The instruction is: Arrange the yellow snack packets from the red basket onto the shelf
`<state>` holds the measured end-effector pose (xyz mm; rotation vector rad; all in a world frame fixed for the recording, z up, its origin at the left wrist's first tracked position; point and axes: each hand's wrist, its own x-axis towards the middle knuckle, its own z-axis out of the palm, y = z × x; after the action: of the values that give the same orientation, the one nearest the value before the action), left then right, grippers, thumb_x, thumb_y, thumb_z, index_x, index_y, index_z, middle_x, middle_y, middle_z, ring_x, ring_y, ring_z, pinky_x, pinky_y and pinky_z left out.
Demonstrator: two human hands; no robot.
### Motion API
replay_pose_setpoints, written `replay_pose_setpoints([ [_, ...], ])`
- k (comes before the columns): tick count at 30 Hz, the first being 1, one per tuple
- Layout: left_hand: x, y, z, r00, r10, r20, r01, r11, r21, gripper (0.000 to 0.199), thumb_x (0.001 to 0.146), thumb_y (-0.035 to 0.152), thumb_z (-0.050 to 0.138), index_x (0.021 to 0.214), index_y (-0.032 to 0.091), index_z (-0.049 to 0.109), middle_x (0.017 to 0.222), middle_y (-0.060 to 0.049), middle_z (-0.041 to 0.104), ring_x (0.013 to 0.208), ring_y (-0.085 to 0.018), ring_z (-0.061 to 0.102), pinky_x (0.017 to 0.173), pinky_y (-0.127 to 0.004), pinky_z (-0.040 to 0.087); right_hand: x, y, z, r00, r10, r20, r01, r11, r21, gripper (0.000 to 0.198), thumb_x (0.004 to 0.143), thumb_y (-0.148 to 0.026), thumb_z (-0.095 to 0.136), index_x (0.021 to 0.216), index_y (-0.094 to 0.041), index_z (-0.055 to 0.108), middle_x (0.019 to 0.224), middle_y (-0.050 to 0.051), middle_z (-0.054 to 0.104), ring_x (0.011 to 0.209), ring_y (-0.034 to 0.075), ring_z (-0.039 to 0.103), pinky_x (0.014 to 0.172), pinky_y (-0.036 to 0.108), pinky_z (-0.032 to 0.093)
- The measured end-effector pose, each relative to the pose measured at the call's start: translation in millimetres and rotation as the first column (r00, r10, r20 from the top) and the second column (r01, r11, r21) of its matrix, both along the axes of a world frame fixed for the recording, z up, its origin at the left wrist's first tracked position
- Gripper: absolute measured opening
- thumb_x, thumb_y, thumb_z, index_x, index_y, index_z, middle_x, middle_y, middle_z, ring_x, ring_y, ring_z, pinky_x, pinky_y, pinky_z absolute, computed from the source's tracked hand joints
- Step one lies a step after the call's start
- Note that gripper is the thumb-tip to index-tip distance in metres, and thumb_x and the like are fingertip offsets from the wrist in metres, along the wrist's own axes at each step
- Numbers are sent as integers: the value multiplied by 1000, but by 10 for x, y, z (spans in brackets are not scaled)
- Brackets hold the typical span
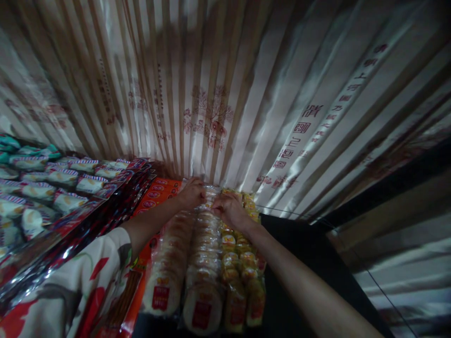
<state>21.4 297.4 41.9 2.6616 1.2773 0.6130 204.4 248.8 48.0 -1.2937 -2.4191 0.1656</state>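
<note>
The round packs (pixel 204 251) look glossy plastic, the tabletop (pixel 310 239) matt.

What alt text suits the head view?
A person's left hand and right hand are close together at the far end of rows of clear-wrapped round snacks. Yellow packets lie right, orange packaging left; a pleated, printed backdrop stands behind.

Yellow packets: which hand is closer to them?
Right. The right hand is by the far end of the yellow packets; the left hand is farther left, near orange packaging.
</note>
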Motion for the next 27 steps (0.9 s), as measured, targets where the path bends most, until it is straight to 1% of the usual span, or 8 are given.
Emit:
replay_pose_setpoints([
  [5, -24, 2, -41, 1000, -12, 23, 12, 1000, 4, 5, 67, 18, 69, 66, 20, 65, 82, -1, 67, 108, -19, 52, 109, -39, 25, -31, -23, -1, 988, -152, 8, 151, 986, 70, 16, 71, -12, 58, 62, -22, 67, 69, 0, 68, 80, 18, 58, 96, 42, 23],
  [10, -63, -99, -5, 993, 43, 111, -48, 998, 44, 11, 70, 29, 69, 73, 19, 65, 92, -4, 66, 114, -20, 48, 108, -39, 28, -109, -82, 103, 970, -241, 24, 240, 970, 48, 17, 73, -11, 57, 64, -21, 68, 73, 2, 69, 87, 20, 57, 100, 45, 18],
  [14, -78, -201, 46, 998, -45, 53, 43, 998, 45, 9, 69, 27, 69, 69, 20, 64, 90, -3, 67, 116, -21, 47, 112, -42, 22, -122, -96, 107, 969, -249, 13, 248, 968, 43, 17, 72, -10, 58, 62, -21, 66, 69, 1, 67, 85, 20, 57, 99, 45, 20],
  [16, -61, -228, 56, 999, -49, 25, 48, 998, 44, 6, 70, 21, 67, 65, 20, 65, 84, -3, 67, 115, -21, 48, 112, -43, 22, -94, -102, 89, 967, -255, -2, 255, 965, 65, 14, 72, -11, 59, 66, -20, 66, 71, 2, 66, 83, 20, 56, 95, 42, 27],
  [18, -34, -238, 55, 1000, -20, 23, 19, 998, 61, 8, 70, 17, 65, 63, 20, 65, 80, -3, 68, 113, -21, 50, 111, -43, 24, -43, -123, 86, 975, -220, -41, 224, 968, 113, 9, 73, -13, 60, 72, -19, 67, 75, 4, 66, 83, 21, 56, 88, 38, 34],
  [21, 5, -239, 42, 999, 15, 30, -18, 996, 91, 8, 70, 15, 62, 63, 18, 66, 82, -5, 68, 112, -21, 51, 110, -42, 27, 48, -179, 109, 996, -9, -90, 24, 986, 168, 8, 76, -15, 60, 78, -20, 67, 80, 3, 67, 82, 18, 56, 85, 33, 38],
  [24, 20, -247, 30, 998, 33, 46, -37, 995, 93, 7, 70, 15, 62, 64, 17, 66, 86, -6, 68, 111, -21, 52, 109, -43, 28, 103, -215, 109, 983, 172, -69, -164, 980, 113, 8, 78, -17, 61, 75, -22, 67, 75, 0, 68, 76, 14, 59, 90, 34, 36],
  [27, 18, -261, 25, 997, 49, 64, -55, 994, 95, 7, 70, 15, 63, 64, 18, 66, 90, -7, 67, 110, -21, 53, 109, -43, 28, 96, -188, 47, 979, 197, -45, -194, 980, 52, 14, 78, -15, 61, 68, -22, 67, 68, -1, 68, 71, 14, 60, 85, 32, 39],
])
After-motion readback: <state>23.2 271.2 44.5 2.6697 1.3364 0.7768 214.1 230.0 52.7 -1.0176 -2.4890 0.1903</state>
